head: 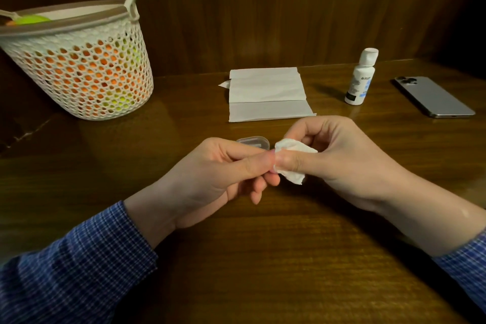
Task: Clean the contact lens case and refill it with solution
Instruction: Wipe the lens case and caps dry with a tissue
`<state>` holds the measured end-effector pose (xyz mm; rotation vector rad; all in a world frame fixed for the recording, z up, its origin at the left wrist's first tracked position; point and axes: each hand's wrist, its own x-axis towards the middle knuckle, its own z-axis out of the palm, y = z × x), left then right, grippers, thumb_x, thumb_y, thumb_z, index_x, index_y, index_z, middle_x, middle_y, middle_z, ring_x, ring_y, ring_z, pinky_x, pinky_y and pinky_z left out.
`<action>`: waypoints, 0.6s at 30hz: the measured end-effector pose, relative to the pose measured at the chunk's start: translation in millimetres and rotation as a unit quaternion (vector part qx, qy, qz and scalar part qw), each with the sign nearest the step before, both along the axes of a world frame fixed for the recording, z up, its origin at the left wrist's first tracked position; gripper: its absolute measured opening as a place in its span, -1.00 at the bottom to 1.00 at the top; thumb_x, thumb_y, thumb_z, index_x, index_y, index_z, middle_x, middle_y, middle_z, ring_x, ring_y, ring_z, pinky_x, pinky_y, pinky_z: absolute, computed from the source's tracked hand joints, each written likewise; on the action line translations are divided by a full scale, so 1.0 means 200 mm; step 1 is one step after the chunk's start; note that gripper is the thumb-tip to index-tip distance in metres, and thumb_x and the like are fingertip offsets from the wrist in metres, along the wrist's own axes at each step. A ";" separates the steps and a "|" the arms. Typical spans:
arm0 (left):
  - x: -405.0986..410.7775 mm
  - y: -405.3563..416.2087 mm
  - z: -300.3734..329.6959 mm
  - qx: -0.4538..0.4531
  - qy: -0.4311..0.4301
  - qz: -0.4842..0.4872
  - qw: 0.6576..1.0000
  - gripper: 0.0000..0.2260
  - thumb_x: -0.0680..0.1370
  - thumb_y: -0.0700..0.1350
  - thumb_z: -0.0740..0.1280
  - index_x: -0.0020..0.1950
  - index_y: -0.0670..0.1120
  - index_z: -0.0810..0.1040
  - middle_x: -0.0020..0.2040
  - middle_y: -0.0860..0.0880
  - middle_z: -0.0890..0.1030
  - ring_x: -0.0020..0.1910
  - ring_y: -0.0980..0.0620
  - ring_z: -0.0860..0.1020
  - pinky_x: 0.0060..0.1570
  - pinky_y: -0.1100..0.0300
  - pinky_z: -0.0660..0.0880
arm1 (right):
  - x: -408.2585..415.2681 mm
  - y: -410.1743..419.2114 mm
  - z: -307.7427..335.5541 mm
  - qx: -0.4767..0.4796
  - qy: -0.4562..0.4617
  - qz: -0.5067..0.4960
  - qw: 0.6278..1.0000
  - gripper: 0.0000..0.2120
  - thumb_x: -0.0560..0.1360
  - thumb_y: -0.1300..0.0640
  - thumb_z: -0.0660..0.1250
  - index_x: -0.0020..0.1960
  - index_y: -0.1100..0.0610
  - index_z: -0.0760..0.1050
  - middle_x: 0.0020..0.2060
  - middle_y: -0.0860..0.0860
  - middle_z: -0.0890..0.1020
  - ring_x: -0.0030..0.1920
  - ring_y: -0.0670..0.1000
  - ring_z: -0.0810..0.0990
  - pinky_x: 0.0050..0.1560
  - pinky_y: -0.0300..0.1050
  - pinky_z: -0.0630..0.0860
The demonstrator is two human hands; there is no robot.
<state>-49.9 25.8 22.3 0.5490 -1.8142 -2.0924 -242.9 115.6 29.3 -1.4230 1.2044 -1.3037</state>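
In the middle of the frame the left hand pinches the clear lens case above the table, the right hand grips a crumpled tissue against it, and the solution bottle stands upper right.

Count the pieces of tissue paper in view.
2: a flat folded tissue sheet on the table behind the hands, and a small crumpled tissue pinched in the right hand. Others may be hidden.

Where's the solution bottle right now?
In the head view the solution bottle stands upright, cap on, at the far right of the table, between the flat tissue sheet and the phone, beyond the right hand.
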 end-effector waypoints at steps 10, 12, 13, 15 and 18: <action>0.00 0.00 -0.03 -0.169 0.052 0.093 0.980 -0.66 0.44 -0.15 0.47 0.22 -0.06 0.69 0.00 -0.12 0.77 -0.10 -0.02 0.75 -0.08 0.21 0.67 | 0.01 -0.02 -0.02 0.098 -0.116 0.013 0.988 -0.84 0.29 0.09 0.58 -0.19 0.12 0.68 -0.29 0.08 0.66 -0.32 -0.05 0.57 -0.42 -0.27 0.48; -0.01 0.00 -0.04 -0.159 0.053 0.090 0.982 -0.67 0.45 -0.15 0.47 0.22 -0.07 0.68 0.01 -0.13 0.76 -0.10 -0.01 0.74 -0.08 0.21 0.67 | 0.01 -0.03 -0.01 0.091 -0.108 0.009 0.990 -0.88 0.32 0.12 0.57 -0.19 0.12 0.69 -0.30 0.08 0.66 -0.33 -0.04 0.57 -0.42 -0.28 0.48; -0.01 0.00 -0.04 -0.144 0.052 0.087 0.984 -0.68 0.45 -0.13 0.47 0.21 -0.08 0.69 0.00 -0.13 0.75 -0.10 0.00 0.73 -0.08 0.21 0.66 | 0.00 -0.03 -0.01 0.091 -0.109 0.011 0.990 -0.89 0.32 0.12 0.57 -0.19 0.12 0.69 -0.30 0.08 0.67 -0.32 -0.02 0.55 -0.42 -0.28 0.48; -0.02 -0.02 -0.04 -0.098 0.053 0.078 0.991 -0.68 0.45 -0.09 0.46 0.19 -0.09 0.70 -0.03 -0.09 0.73 -0.12 0.04 0.69 -0.08 0.21 0.64 | -0.03 -0.04 0.00 0.099 -0.130 0.023 0.986 -0.89 0.32 0.13 0.58 -0.20 0.11 0.69 -0.29 0.07 0.67 -0.32 0.00 0.50 -0.41 -0.28 0.47; -0.03 -0.04 -0.03 -0.017 0.077 0.081 0.994 -0.72 0.44 -0.10 0.45 0.13 -0.13 0.71 -0.07 -0.07 0.70 -0.16 0.09 0.66 -0.13 0.23 0.62 | -0.11 -0.05 0.04 0.098 -0.159 0.028 0.982 -0.92 0.34 0.14 0.57 -0.22 0.10 0.69 -0.30 0.04 0.63 -0.37 -0.06 0.46 -0.36 -0.21 0.42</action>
